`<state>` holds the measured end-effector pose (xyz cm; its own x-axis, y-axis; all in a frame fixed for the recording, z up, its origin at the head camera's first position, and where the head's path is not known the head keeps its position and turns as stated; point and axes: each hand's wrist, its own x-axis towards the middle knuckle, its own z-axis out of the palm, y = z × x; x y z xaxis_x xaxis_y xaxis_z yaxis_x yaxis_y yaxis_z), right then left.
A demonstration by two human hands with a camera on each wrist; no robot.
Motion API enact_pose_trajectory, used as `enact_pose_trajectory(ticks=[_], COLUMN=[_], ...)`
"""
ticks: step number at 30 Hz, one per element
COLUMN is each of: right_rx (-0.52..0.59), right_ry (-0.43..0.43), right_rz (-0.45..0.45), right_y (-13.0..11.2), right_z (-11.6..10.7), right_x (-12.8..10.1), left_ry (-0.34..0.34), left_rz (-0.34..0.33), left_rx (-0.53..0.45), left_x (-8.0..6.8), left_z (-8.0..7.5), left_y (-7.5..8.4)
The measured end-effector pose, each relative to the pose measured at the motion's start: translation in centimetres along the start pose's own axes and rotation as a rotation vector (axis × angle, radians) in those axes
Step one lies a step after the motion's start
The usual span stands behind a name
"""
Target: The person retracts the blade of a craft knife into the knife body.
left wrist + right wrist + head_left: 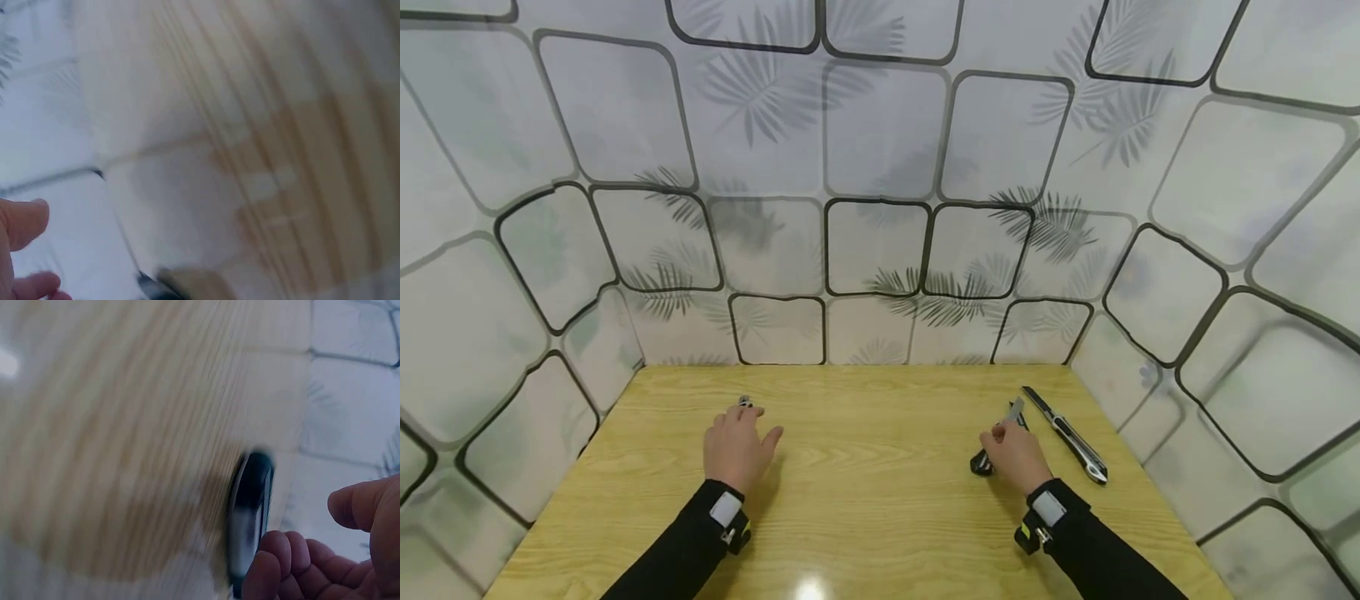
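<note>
1. The left hand (pixel 736 448) lies well inside the table's (pixel 880 492) left edge, thumb spread from the fingers; no grip shows. Its fingertips partly cover a metal piece (pixel 745 401) towards the far edge; contact I cannot tell. The loose spread seems to suit so small a thing, coming at it from above.

2. The right hand (pixel 1018 458) is nearer the right edge, over a dark tool (pixel 981 463). Its fingers are bent, and the right-wrist view shows the thumb apart from them, pinching nothing visible. Whether they touch the tool I cannot tell. The arched fingers probably fit a low, narrow body.

3. A grey strip (pixel 1016 410) shows just beyond those fingers; I cannot tell if it belongs to the tool.

4. The knife (pixel 1070 439) lies between tool and right edge, slanting roughly along that edge, its dark blade end towards the far edge. That likely leaves the blade facing away from the person and the handle nearer.
</note>
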<state>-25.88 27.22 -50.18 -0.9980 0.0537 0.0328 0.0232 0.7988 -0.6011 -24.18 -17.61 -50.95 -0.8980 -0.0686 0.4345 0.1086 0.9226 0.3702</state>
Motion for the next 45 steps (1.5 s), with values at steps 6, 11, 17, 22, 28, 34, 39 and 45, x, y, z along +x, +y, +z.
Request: enact_pose_trajectory(ticks=[6,11,17,22,28,34,39,45], right_rx=[-0.164,-0.302,-0.321,-0.216,-0.002,0.239,0.315,0.3], right_ry=[0.038,0.025,-0.031,-0.078,-0.102,-0.212,-0.282,-0.244], right_rz=[0.037,0.07,0.139,0.149,0.009,-0.255,-0.453,-0.505], right_y=[1.5,1.1,-0.1,0.4,-3.0,-9.5,-12.9,-14.4], right_z=[0.1,0.9,0.8,0.7,0.9,2.3,3.2,3.6], right_x=[2.7,3.9,4.0,4.6,2.3,-3.4,-7.4,-9.5], left_ry=[-0.098,-0.319,-0.405,-0.423,-0.474,-0.526,-0.521,-0.505], left_rz=[0.237,0.322,0.327,0.272,0.15,-0.068,-0.209,-0.322], left_rx=[-0.197,-0.343,-0.418,-0.454,-0.589,-0.883,-1.153,-1.316], left_x=[-3.8,-6.6,-7.5,-7.4,-7.1,-6.7,-6.3,-5.8], left_z=[-0.5,-0.4,-0.4,-0.4,-0.1,0.0,-0.5,-2.0], left_y=[5.9,8.9,9.4,9.1,8.9,9.9,11.4,11.7])
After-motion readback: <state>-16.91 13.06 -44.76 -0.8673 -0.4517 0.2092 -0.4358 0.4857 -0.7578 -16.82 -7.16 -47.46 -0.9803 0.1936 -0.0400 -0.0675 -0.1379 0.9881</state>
